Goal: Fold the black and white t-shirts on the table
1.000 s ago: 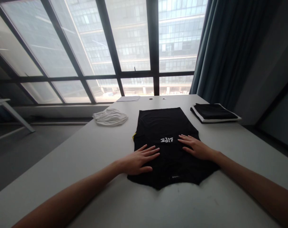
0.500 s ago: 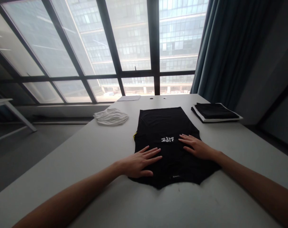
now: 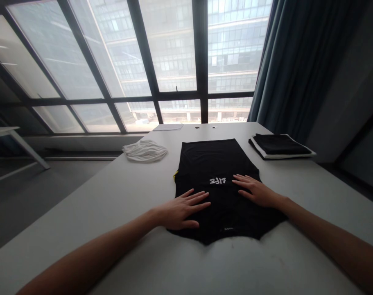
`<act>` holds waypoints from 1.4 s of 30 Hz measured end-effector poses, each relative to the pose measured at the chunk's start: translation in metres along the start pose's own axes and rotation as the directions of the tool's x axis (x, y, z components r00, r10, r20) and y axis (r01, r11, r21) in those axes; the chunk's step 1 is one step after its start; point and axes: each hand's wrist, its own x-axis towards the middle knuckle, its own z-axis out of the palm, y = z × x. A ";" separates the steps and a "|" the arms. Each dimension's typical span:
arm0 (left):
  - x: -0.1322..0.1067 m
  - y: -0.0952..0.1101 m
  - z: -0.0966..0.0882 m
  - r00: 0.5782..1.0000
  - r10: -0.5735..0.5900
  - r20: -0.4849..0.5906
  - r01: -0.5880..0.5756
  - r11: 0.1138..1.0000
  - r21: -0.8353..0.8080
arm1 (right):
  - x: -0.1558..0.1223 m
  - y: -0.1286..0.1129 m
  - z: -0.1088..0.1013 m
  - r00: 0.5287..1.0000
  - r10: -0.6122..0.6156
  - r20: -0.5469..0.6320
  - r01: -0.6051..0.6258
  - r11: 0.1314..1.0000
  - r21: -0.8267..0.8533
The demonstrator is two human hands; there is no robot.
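Note:
A black T-shirt (image 3: 215, 164) with small white lettering lies flat on the white table (image 3: 118, 213), its sides folded in and a bit of yellow showing at its left edge. My left hand (image 3: 180, 209) rests palm down on the shirt's near left part, fingers stretched out. My right hand (image 3: 255, 190) lies flat on the near right part, fingers spread, just right of the lettering. Neither hand holds anything.
A crumpled white garment (image 3: 145, 150) lies at the back left of the table. A folded stack of black and white clothes (image 3: 280, 146) sits at the back right. A sheet of paper (image 3: 168, 127) lies by the window. A dark curtain (image 3: 293, 61) hangs on the right.
Both hands have stayed flat on the shirt; the left one has slid slightly towards the middle. The view has shifted a little.

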 end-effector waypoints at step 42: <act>0.002 -0.022 0.016 0.915 -0.321 -0.243 0.345 0.937 0.059 | 0.000 -0.006 -0.003 1.000 0.008 -0.006 -0.008 1.000 -0.001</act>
